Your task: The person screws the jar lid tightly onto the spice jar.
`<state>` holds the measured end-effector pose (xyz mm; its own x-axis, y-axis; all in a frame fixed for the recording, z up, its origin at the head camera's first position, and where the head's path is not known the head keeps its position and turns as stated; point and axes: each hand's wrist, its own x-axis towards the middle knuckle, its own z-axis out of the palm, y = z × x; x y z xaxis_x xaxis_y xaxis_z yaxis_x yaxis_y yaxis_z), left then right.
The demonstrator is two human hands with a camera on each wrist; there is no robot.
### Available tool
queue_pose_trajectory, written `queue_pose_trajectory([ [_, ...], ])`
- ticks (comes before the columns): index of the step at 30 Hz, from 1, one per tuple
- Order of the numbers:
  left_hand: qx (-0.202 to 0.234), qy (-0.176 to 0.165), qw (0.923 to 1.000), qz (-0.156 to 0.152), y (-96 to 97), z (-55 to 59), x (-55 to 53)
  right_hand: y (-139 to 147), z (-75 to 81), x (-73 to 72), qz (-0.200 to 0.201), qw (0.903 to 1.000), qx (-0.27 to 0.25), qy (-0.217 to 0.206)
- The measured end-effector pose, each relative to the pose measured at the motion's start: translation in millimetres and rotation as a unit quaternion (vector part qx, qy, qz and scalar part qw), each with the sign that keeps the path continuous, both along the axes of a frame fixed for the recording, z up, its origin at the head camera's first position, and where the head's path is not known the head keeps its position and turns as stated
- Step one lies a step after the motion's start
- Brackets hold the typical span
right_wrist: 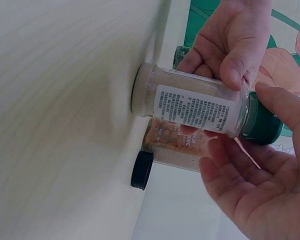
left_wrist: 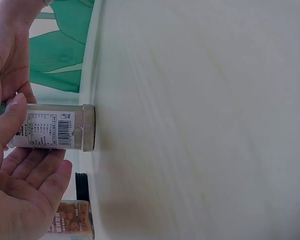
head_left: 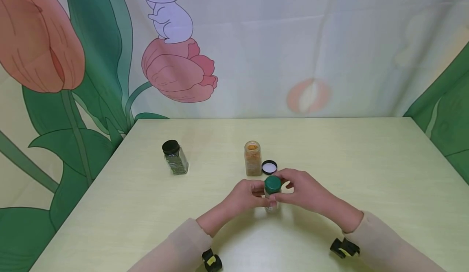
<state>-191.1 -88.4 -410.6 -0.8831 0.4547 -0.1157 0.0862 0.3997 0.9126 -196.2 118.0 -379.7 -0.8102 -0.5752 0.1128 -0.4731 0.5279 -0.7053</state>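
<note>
A clear spice jar (right_wrist: 194, 107) of pale powder with a white label stands upright, its base at the tabletop, in front of me. My left hand (head_left: 243, 196) holds its body between thumb and fingers. Around the jar's green cap (head_left: 272, 184), the thumb and fingers of my right hand (head_left: 304, 189) grip from the right side. The cap sits on the jar's mouth. Lettering and a barcode show on the label (left_wrist: 49, 129) in the left wrist view. Part of the jar is hidden behind the fingers in the head view.
Just behind the hands is an uncapped jar (head_left: 253, 162) of orange seasoning, with a black lid (head_left: 269, 167) lying beside it, pale inside up. Farther left stands a black-capped jar (head_left: 176, 160) of green herbs. A printed curtain (head_left: 256, 52) hangs behind the table (head_left: 366, 158).
</note>
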Motion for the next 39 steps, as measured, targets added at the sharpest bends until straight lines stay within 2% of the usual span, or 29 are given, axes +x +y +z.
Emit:
queue_pose_trajectory([
  [6, -0.007, -0.003, 1.0, 0.0, 0.2, 0.4, 0.0, 0.5, -3.8, 1.0, -0.008, 1.0, -0.005, -0.002],
  [10, -0.01, -0.004, 0.9999, -0.002, 0.3, 1.1, 0.3, 0.1, -6.3, 1.1, -0.02, 0.9995, -0.015, -0.018],
  [15, -0.012, -0.011, 0.9999, -0.003, -0.1, 1.6, 0.8, 2.3, -7.1, 0.1, -0.015, 0.9991, -0.021, -0.035],
  [19, -0.011, -0.013, 0.9998, -0.007, 0.0, 2.4, 0.8, 7.7, -6.0, -2.4, 0.018, 0.9962, -0.048, -0.07],
  [23, -0.013, -0.016, 0.9998, -0.008, 0.5, 3.3, 0.6, 11.7, -4.7, -6.5, 0.062, 0.9884, -0.081, -0.112],
  [27, -0.014, -0.017, 0.9997, -0.007, 0.9, 3.1, 0.3, 12.5, -4.9, -8.6, 0.08, 0.9852, -0.089, -0.123],
  [33, -0.014, -0.011, 0.9998, -0.006, 0.8, 1.6, 0.4, 11.4, -7.4, -9.1, 0.075, 0.9849, -0.095, -0.123],
  [39, -0.014, -0.004, 0.9999, -0.009, 0.6, 1.4, 0.7, 8.6, -8.8, -7.4, 0.053, 0.9851, -0.104, -0.126],
])
